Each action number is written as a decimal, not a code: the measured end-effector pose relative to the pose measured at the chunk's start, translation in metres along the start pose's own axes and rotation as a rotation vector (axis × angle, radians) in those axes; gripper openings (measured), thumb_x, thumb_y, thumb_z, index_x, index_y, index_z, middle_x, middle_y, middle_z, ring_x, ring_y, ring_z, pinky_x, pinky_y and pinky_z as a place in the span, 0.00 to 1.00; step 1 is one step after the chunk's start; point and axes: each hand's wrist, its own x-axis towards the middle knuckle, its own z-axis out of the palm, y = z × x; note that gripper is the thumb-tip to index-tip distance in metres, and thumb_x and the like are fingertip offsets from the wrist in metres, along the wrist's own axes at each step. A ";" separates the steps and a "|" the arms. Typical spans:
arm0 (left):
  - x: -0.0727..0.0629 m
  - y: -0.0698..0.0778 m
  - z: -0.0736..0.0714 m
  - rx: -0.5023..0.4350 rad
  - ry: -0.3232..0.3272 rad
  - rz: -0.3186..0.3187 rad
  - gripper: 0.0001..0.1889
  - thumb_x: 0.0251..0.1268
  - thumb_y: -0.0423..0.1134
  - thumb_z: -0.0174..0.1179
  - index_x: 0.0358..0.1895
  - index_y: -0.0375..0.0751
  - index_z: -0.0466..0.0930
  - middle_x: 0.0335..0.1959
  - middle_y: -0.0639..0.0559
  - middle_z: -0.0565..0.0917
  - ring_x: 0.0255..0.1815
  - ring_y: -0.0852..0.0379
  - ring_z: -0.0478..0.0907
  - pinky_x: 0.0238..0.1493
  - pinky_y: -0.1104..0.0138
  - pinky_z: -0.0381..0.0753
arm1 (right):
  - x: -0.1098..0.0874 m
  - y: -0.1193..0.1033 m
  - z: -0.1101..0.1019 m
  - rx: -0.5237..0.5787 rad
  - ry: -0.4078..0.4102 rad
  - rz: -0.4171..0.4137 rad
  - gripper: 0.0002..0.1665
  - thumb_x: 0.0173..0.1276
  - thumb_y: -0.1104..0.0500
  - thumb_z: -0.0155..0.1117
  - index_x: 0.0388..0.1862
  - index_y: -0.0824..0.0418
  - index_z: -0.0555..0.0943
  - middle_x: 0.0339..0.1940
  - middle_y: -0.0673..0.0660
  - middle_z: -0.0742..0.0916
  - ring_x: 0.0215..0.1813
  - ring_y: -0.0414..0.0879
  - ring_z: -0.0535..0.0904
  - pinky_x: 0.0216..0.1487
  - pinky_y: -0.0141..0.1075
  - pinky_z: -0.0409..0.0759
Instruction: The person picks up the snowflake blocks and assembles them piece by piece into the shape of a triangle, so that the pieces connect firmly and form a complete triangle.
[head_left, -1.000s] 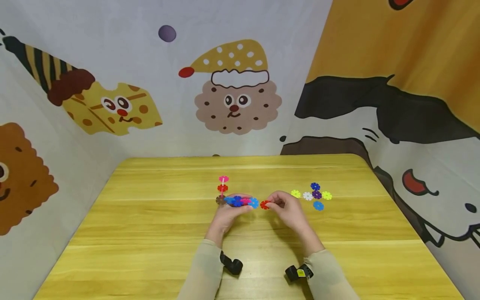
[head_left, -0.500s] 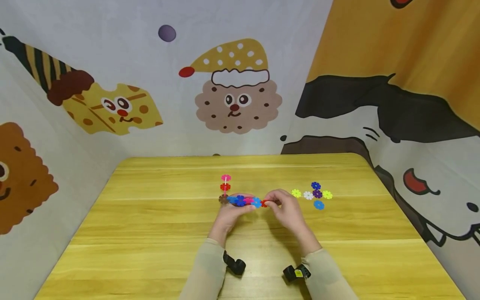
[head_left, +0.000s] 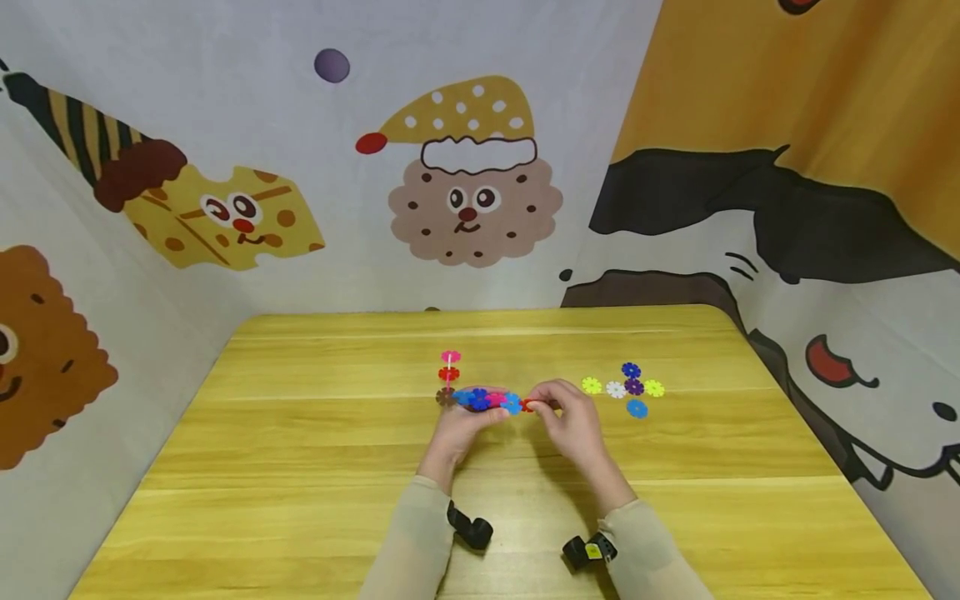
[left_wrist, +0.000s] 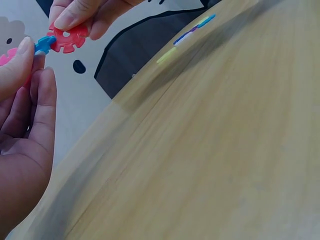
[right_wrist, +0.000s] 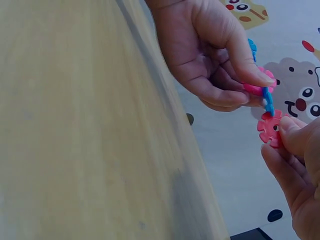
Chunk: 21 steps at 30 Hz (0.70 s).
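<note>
My left hand (head_left: 456, 425) grips a chain of notched plastic snowflake discs. Along it run a brown disc (head_left: 445, 397), a dark blue disc (head_left: 478, 400), a pink disc (right_wrist: 254, 89) and a light blue disc (head_left: 512, 403). From the brown end, a red disc (head_left: 448, 374) and a pink disc (head_left: 451, 356) extend away in line. Between thumb and fingers, my right hand (head_left: 573, 421) pinches another red disc (left_wrist: 69, 38). Its rim meets the light blue disc at the chain's right end, the two set crosswise. Left fingers hide part of the chain's underside.
On the wooden table (head_left: 300, 467), right of my hands, lie loose discs: a white one (head_left: 616, 389), a purple one (head_left: 633, 387), a dark blue one (head_left: 631, 370), a light blue one (head_left: 637, 408) and yellow ones (head_left: 591, 386). A cartoon-printed curtain (head_left: 300, 100) stands behind the table.
The red disc in my right hand has moved left, from a small gap to meeting the light blue disc at the chain's end. My left hand with the chain has shifted slightly right.
</note>
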 end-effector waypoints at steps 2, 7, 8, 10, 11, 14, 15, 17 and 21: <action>0.002 -0.005 -0.001 -0.008 0.007 0.002 0.19 0.56 0.22 0.68 0.53 0.20 0.79 0.45 0.43 0.87 0.45 0.58 0.83 0.50 0.65 0.81 | -0.001 0.000 0.001 0.002 0.016 -0.001 0.08 0.56 0.72 0.73 0.31 0.63 0.83 0.30 0.53 0.84 0.33 0.45 0.82 0.35 0.34 0.84; 0.008 -0.019 -0.003 0.004 0.024 0.017 0.19 0.57 0.22 0.67 0.53 0.21 0.79 0.45 0.45 0.87 0.45 0.58 0.83 0.50 0.66 0.80 | -0.002 0.000 0.004 0.006 0.053 -0.010 0.11 0.54 0.74 0.74 0.30 0.63 0.82 0.30 0.53 0.84 0.34 0.47 0.83 0.34 0.34 0.84; 0.008 -0.020 -0.003 0.004 0.026 0.024 0.19 0.57 0.21 0.67 0.53 0.21 0.79 0.45 0.45 0.87 0.45 0.58 0.83 0.50 0.65 0.81 | -0.003 0.000 0.005 0.004 0.063 -0.018 0.11 0.54 0.75 0.74 0.30 0.63 0.82 0.30 0.54 0.84 0.34 0.47 0.83 0.33 0.34 0.84; 0.008 -0.021 -0.002 0.000 0.033 0.038 0.19 0.56 0.21 0.67 0.53 0.20 0.78 0.44 0.45 0.87 0.45 0.58 0.83 0.50 0.65 0.81 | -0.003 0.000 0.006 0.007 0.085 -0.029 0.12 0.52 0.76 0.74 0.30 0.64 0.82 0.30 0.54 0.85 0.33 0.47 0.82 0.33 0.33 0.84; 0.008 -0.022 -0.001 -0.007 0.034 0.043 0.20 0.56 0.21 0.67 0.53 0.20 0.78 0.44 0.45 0.87 0.44 0.58 0.83 0.50 0.65 0.81 | -0.003 0.000 0.007 0.009 0.095 -0.035 0.12 0.52 0.76 0.74 0.30 0.64 0.82 0.30 0.54 0.85 0.32 0.47 0.82 0.33 0.33 0.84; 0.008 -0.022 0.000 -0.027 0.042 0.047 0.19 0.55 0.20 0.67 0.52 0.20 0.78 0.44 0.45 0.87 0.44 0.57 0.83 0.50 0.65 0.81 | -0.005 0.001 0.010 0.032 0.116 -0.033 0.11 0.53 0.77 0.73 0.30 0.65 0.82 0.29 0.55 0.84 0.30 0.46 0.81 0.31 0.31 0.83; 0.008 -0.022 0.000 -0.034 0.044 0.046 0.19 0.54 0.20 0.67 0.52 0.20 0.78 0.44 0.44 0.87 0.44 0.56 0.83 0.50 0.64 0.81 | -0.005 0.001 0.011 0.040 0.120 -0.029 0.11 0.53 0.76 0.73 0.30 0.65 0.82 0.29 0.55 0.84 0.30 0.46 0.81 0.31 0.30 0.83; 0.008 -0.023 0.000 -0.037 0.046 0.047 0.19 0.55 0.21 0.68 0.51 0.20 0.79 0.44 0.44 0.87 0.44 0.56 0.83 0.50 0.64 0.81 | -0.005 0.001 0.012 0.054 0.122 -0.021 0.11 0.54 0.76 0.73 0.30 0.64 0.82 0.28 0.54 0.84 0.29 0.46 0.81 0.30 0.30 0.82; 0.007 -0.025 -0.002 -0.027 0.044 0.056 0.19 0.56 0.24 0.69 0.51 0.22 0.80 0.44 0.44 0.87 0.45 0.54 0.83 0.51 0.63 0.81 | -0.003 0.001 0.012 0.068 0.102 -0.015 0.12 0.54 0.76 0.73 0.30 0.63 0.82 0.29 0.54 0.83 0.30 0.47 0.82 0.30 0.32 0.83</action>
